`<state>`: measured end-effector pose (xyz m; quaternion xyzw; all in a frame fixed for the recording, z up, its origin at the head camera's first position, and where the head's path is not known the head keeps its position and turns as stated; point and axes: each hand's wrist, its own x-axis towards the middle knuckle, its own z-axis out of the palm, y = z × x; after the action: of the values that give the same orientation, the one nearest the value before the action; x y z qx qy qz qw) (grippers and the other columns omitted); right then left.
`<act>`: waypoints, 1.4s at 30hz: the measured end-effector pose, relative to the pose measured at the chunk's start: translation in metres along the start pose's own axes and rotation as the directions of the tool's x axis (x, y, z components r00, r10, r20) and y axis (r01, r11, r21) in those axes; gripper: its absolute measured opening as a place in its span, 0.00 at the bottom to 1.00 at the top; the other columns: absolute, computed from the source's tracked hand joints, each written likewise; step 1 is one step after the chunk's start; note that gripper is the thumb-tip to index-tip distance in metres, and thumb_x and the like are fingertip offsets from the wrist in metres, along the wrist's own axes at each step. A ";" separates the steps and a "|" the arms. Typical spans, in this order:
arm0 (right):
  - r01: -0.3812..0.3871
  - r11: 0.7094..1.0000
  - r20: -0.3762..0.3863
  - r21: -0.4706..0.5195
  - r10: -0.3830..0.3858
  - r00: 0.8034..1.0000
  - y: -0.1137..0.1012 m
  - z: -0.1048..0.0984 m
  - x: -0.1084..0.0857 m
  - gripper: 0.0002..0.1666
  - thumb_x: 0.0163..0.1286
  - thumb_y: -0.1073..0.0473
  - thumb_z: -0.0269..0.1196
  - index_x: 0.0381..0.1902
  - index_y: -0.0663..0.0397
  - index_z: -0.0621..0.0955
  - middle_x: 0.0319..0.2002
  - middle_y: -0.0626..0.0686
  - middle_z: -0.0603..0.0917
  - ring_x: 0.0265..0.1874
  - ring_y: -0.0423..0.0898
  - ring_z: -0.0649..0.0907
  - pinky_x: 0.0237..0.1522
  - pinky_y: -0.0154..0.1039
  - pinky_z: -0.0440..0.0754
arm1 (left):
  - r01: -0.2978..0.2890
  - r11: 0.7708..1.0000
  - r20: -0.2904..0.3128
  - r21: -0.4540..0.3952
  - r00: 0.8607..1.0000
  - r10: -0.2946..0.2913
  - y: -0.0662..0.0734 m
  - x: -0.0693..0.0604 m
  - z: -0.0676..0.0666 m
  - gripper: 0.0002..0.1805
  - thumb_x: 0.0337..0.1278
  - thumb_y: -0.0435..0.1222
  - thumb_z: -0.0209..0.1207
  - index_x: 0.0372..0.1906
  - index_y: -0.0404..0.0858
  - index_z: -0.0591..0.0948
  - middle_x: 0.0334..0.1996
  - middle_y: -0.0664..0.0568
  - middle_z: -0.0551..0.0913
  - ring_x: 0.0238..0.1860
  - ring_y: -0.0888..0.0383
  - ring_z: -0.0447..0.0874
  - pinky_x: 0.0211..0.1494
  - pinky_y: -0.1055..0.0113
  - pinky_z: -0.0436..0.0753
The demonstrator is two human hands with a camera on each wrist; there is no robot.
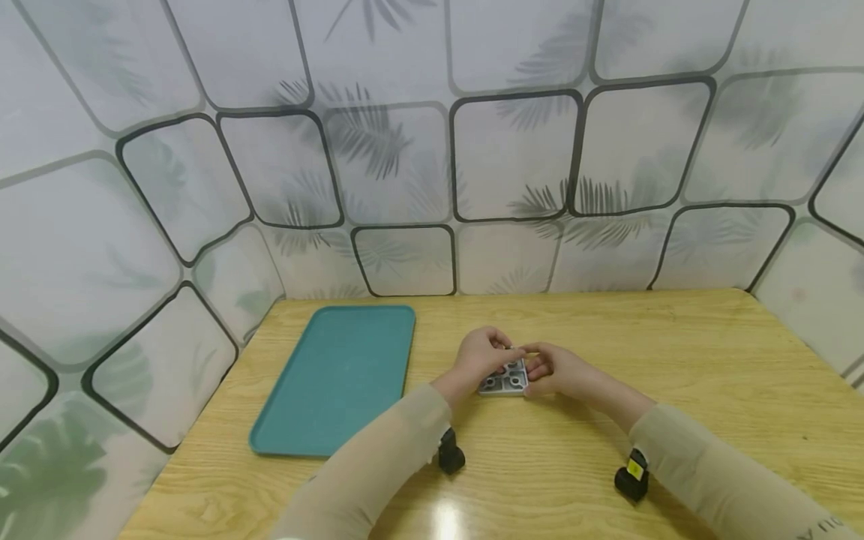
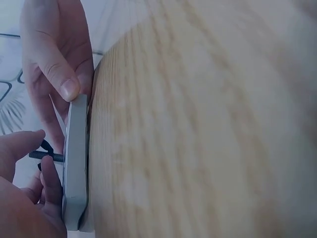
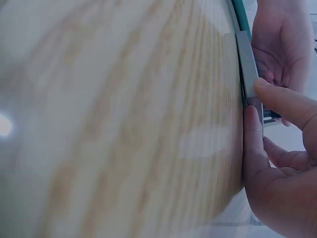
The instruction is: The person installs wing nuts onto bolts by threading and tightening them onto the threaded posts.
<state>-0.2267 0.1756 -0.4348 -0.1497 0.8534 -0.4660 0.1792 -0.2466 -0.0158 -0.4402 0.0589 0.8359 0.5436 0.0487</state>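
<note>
A grey square plate (image 1: 503,391) with round raised rings lies on the table between my hands. Seen edge-on in the left wrist view, it has a dark threaded bolt (image 2: 55,157) standing out of its upper face. My left hand (image 1: 478,354) reaches over the plate and pinches a black wing nut (image 2: 47,146) on that bolt between thumb and finger. At the plate's right edge, my right hand (image 1: 559,370) grips it, thumb and fingers on its rim in the right wrist view. The left fingers cover part of the plate from the head view.
To the left on the wooden table (image 1: 675,345) lies a teal tray (image 1: 344,367), left of my left forearm. Patterned fabric walls (image 1: 405,172) stand behind the table and at both sides. Black wrist cameras (image 1: 450,452) hang below both sleeves.
</note>
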 end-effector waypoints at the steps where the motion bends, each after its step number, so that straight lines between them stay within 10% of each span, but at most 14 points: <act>1: 0.000 1.000 0.000 0.002 0.000 1.000 0.000 0.000 0.000 0.50 0.64 0.68 0.75 0.78 0.73 0.63 0.52 0.63 0.81 0.51 0.51 0.83 0.50 0.36 0.83 | 0.001 1.000 -0.002 0.002 1.000 -0.001 0.000 0.000 0.000 0.12 0.61 0.38 0.76 0.38 0.36 0.84 0.26 0.57 0.78 0.22 0.65 0.76 0.27 0.76 0.80; 21: -0.002 1.000 0.015 0.013 0.002 1.000 0.001 -0.001 0.000 0.51 0.65 0.68 0.75 0.78 0.74 0.61 0.54 0.64 0.81 0.51 0.51 0.83 0.50 0.37 0.83 | -0.001 0.992 0.115 -0.123 0.993 0.016 -0.006 0.006 -0.007 0.09 0.63 0.27 0.69 0.47 0.34 0.91 0.27 0.56 0.74 0.27 0.63 0.75 0.31 0.75 0.79; 42: -0.001 1.000 0.013 0.021 0.001 1.000 0.000 -0.001 0.001 0.51 0.64 0.69 0.75 0.78 0.75 0.61 0.54 0.65 0.81 0.51 0.51 0.84 0.48 0.35 0.83 | -0.014 0.998 0.165 -0.054 0.986 0.023 -0.005 0.007 -0.009 0.13 0.63 0.25 0.63 0.49 0.35 0.91 0.28 0.56 0.76 0.29 0.63 0.76 0.33 0.75 0.78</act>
<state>-0.2282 0.1760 -0.4348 -0.1505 0.8475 -0.4736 0.1865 -0.2552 -0.0249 -0.4415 0.1101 0.8137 0.5592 0.1144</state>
